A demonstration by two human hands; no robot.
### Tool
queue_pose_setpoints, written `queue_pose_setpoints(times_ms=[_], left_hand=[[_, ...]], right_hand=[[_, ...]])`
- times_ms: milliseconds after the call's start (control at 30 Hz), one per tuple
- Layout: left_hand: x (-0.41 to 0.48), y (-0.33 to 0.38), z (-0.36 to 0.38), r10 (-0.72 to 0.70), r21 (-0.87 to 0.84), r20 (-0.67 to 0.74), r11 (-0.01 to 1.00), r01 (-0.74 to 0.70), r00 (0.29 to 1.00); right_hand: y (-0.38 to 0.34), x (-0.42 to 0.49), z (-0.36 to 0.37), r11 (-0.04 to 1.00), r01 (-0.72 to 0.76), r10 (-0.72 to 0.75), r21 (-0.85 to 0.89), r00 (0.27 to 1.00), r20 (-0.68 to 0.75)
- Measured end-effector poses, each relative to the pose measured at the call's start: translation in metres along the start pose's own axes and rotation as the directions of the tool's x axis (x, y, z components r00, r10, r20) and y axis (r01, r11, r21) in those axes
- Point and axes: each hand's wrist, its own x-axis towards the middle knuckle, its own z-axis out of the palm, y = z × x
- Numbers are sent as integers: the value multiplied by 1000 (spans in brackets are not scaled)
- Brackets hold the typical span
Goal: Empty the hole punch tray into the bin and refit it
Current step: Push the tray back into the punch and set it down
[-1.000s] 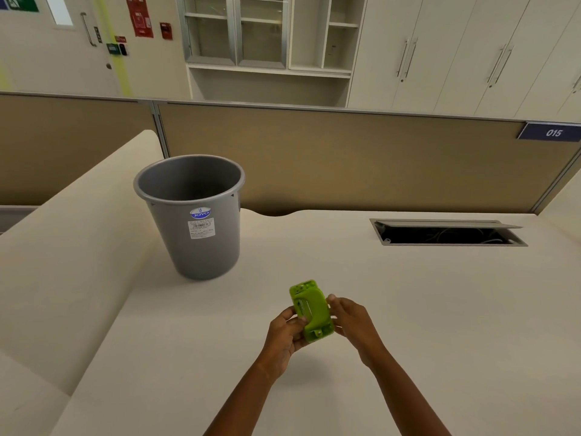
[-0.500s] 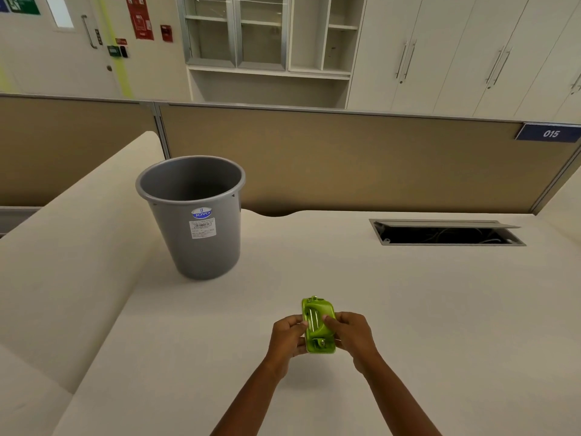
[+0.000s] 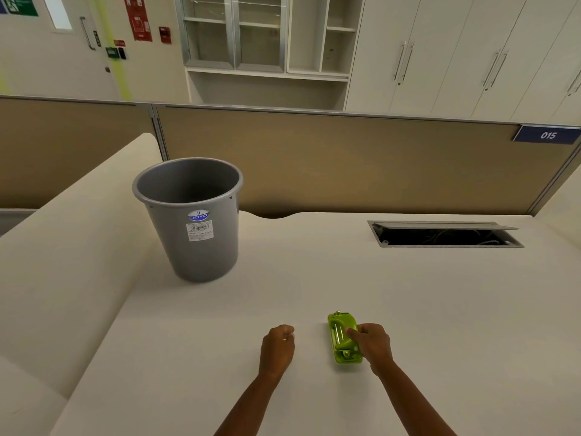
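A small green hole punch lies flat on the cream desk, metal lever side up. My right hand rests on its right side, fingers curled over the punch. To the left, my left hand is a loose fist on the desk, apart from the punch, with nothing seen in it. The grey plastic bin stands upright on the desk at the far left, well beyond both hands. Whether the punch's tray is fitted is hidden underneath.
An open cable hatch is sunk into the desk at the far right. A brown partition runs along the desk's back edge. A raised cream panel slopes along the left side.
Both hands held the punch lifted and tilted before. Now the punch lies flat on the desk, further right, under my right hand only; my left hand has let go and drawn left.
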Motion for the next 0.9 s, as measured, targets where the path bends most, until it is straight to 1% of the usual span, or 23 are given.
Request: queue_pose_setpoints(times_ms=[33,133,167,233,267,333,433,467,500,533,600,667,733,800,833,900], left_hand=[[0,-3,-1,44,102,-27,994,-41,999],[1,-15,-2,118,297,-46,950,-100,992],[2,-19,-2,130,381,-33,918,-108,991],[5,-26,-4,151,556,4,821,-128,988],[7,-29,-4,168,622,19,770,-143,986],[11,-36,-4,181,701,38,697,-155,983],[14,-45,-3,167,766,62,625,-154,984],[14,-46,-3,182,774,51,614,-155,982],[13,-45,-3,228,781,28,603,-164,973],[12,-42,-3,270,787,5,593,-170,963],[11,-39,-7,257,780,2,604,-162,966],[11,-42,-8,292,781,-14,600,-172,956],[12,-45,-7,224,776,24,610,-159,974],[18,-53,-4,218,796,36,584,-160,975],[18,-56,-2,183,798,53,583,-151,982],[18,-60,-2,158,772,48,621,-137,986]], right_hand=[[1,4,-3,1000,-3,2,-11,1000,-10],[4,16,-9,999,-12,11,-40,999,-46],[5,20,-11,999,-15,12,-47,998,-56],[5,26,-15,998,-19,15,-52,998,-68],[5,29,-16,999,-23,19,-47,997,-71],[4,33,-18,999,-20,17,-37,997,-79],[3,38,-18,999,-15,11,-36,996,-88],[3,39,-18,999,-16,13,-39,996,-91],[4,41,-18,999,-16,11,-48,996,-93],[4,42,-18,998,-19,13,-64,995,-96],[5,44,-17,996,-19,9,-91,994,-110],[6,44,-16,995,-20,9,-95,993,-114],[6,44,-16,994,1,-13,-110,994,-108],[6,44,-16,993,17,-31,-121,993,-111],[7,44,-16,991,22,-36,-130,993,-113],[7,43,-16,987,28,-45,-158,993,-109]])
